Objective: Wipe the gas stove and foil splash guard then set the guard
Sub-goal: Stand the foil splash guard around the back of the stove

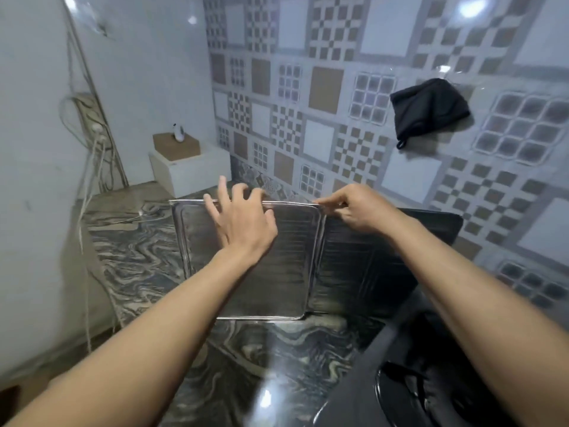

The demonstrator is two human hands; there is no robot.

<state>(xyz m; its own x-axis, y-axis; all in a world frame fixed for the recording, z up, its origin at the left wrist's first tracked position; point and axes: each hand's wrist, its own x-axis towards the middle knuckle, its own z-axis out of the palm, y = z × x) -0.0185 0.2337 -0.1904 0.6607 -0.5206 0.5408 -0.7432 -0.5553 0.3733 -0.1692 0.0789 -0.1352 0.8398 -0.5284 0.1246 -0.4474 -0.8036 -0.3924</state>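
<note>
The foil splash guard (277,282) stands upright on the marbled counter, its shiny ribbed panels hinged at a fold near the middle. My left hand (243,220) lies spread over the upper part of the left panel, fingers apart and reaching its top edge. At the fold, my right hand (351,208) pinches the top edge of the guard. The darker right panel (378,257) angles back toward the tiled wall. The black gas stove (409,392) shows at the lower right, partly behind my right forearm, with one burner grate visible.
A black cloth (428,109) hangs on the patterned tile wall at the upper right. A white box (191,171) with a small white object on top sits in the back corner. Cables (92,155) hang down the left wall onto the marbled counter (147,251).
</note>
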